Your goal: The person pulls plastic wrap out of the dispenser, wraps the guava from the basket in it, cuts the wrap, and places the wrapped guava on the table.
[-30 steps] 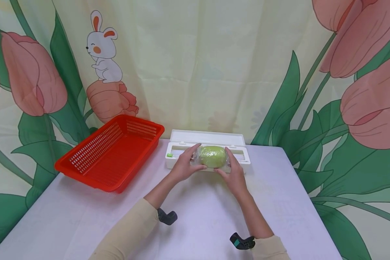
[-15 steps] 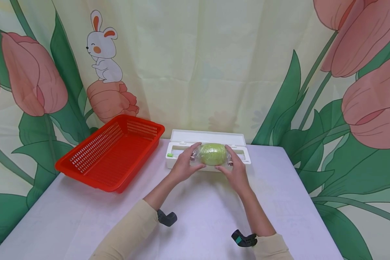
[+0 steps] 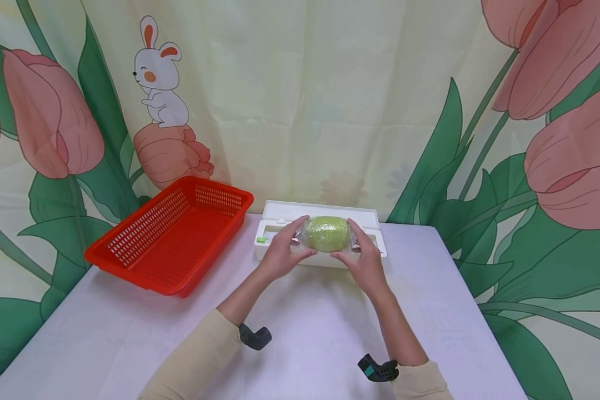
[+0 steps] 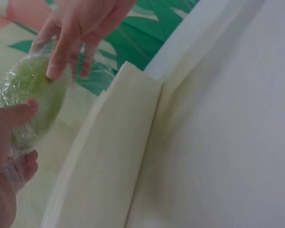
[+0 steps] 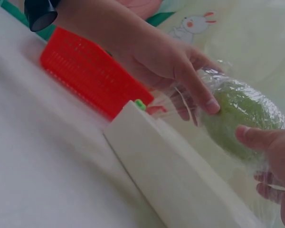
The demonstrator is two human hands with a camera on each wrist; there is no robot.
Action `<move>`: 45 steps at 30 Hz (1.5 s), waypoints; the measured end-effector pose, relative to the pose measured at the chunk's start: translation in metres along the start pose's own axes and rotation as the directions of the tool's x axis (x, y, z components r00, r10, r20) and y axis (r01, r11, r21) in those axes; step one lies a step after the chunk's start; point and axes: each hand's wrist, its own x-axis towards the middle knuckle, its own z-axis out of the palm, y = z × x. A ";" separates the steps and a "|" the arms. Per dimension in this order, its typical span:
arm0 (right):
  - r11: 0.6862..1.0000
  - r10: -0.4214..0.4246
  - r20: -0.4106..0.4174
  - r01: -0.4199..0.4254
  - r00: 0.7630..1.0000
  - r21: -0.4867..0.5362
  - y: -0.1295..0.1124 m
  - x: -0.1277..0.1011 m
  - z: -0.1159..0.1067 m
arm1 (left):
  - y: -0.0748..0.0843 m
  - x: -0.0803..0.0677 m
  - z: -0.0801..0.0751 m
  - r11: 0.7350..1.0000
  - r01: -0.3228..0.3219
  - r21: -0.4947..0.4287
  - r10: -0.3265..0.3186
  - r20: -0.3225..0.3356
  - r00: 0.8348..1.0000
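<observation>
A green oval fruit (image 3: 326, 234) wrapped in clear cling film is held up by both hands, over a white cling film dispenser box (image 3: 325, 260) with its lid raised. My left hand (image 3: 281, 253) grips the fruit's left end and my right hand (image 3: 365, 261) its right end. In the left wrist view, the thumbs press the near side of the wrapped fruit (image 4: 40, 90), with loose film bunched at the ends among the fingers. The right wrist view shows the fruit (image 5: 237, 116) apart from the box (image 5: 166, 161). A small green slider (image 3: 261, 240) sits at the box's left end.
A red slotted plastic basket (image 3: 180, 244) stands at the left of the table, near the box. A white cloth (image 3: 300, 333) covers the table. Behind it hangs a curtain (image 3: 350, 111) printed with tulips and a rabbit.
The hands have raised the wrapped fruit slightly, and more of the box front shows below it. The basket has stayed where it was.
</observation>
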 end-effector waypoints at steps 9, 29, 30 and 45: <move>1.000 0.003 -0.011 -0.003 1.000 0.009 -0.006 0.001 -0.005 | 0.007 0.001 -0.005 0.999 -0.036 -0.004 0.036 -0.021 0.999; 1.000 -0.013 -0.021 0.013 1.000 -0.001 -0.019 0.002 -0.015 | 0.019 0.003 -0.017 0.997 -0.074 0.008 0.075 -0.022 0.997; 1.000 -0.016 -0.023 0.016 1.000 -0.001 -0.020 0.002 -0.016 | 0.020 0.003 -0.017 0.997 -0.074 0.008 0.074 -0.021 0.997; 0.999 -0.026 -0.023 0.026 0.999 -0.021 -0.033 0.001 -0.024 | 0.032 0.002 -0.026 0.997 -0.081 0.019 0.081 -0.025 0.996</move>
